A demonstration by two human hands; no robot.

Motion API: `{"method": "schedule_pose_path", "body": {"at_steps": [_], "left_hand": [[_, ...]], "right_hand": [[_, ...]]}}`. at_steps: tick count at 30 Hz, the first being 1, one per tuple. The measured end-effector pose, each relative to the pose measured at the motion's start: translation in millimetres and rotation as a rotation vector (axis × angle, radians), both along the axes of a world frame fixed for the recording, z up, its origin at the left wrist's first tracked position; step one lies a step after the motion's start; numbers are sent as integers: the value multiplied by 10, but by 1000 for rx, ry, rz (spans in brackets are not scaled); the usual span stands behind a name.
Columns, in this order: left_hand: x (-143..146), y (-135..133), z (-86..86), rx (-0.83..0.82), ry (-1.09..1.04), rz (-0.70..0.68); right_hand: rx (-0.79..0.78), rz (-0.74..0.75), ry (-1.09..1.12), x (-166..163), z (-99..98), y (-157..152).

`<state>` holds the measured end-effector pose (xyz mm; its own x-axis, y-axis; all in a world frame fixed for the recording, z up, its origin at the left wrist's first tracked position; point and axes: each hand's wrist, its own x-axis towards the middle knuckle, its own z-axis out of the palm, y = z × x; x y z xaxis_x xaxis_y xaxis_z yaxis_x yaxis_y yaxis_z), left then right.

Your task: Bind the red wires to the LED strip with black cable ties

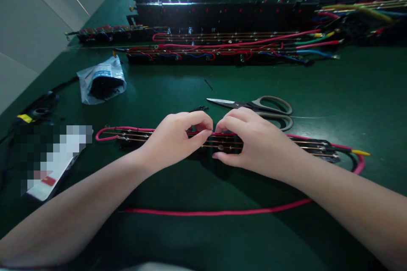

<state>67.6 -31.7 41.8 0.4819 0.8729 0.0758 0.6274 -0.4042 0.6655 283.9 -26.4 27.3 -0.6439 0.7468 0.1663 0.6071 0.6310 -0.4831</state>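
Both hands are held over a dark wired strip, which is laid from left to right across a green table. On the left hand, thumb and forefinger are brought nearly together at the far edge of the strip; whether something thin is pinched there cannot be told. On the right hand, the thumb is spread toward the near edge while the forefinger is curled close to the left fingertips; whether the strip is gripped cannot be told. Copper-coloured rods are carried along the strip, and a red cable is run along its far side and looped at its left end. Beside the right end, a yellow tip is seen. Another length of red cable is stretched on the near side. Scissors are placed just beyond the right hand, their handles partly hidden by it, and small dark pieces are scattered beyond the left. Farther left, a plastic bag is set down; at the far side, more wired strips are lined up.
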Motion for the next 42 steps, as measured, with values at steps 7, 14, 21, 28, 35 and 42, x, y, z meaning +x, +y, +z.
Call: {"method": "schedule_pose_path", "body": {"at_steps": [7, 14, 21, 28, 35, 42], "left_hand": [[117, 100, 85, -105, -13, 70], [150, 241, 13, -313, -205, 84], [130, 230, -25, -412, -338, 33], [101, 223, -38, -351, -306, 8], [108, 229, -26, -336, -271, 17], [104, 235, -32, -325, -264, 3]], "right_hand": [[-13, 10, 4, -8, 5, 11], [-27, 13, 37, 8, 12, 9], [-60, 23, 55, 10, 31, 12], [-74, 30, 48, 12, 37, 17], [-75, 21, 44, 26, 54, 7], [-64, 34, 49, 36, 37, 15]]}}
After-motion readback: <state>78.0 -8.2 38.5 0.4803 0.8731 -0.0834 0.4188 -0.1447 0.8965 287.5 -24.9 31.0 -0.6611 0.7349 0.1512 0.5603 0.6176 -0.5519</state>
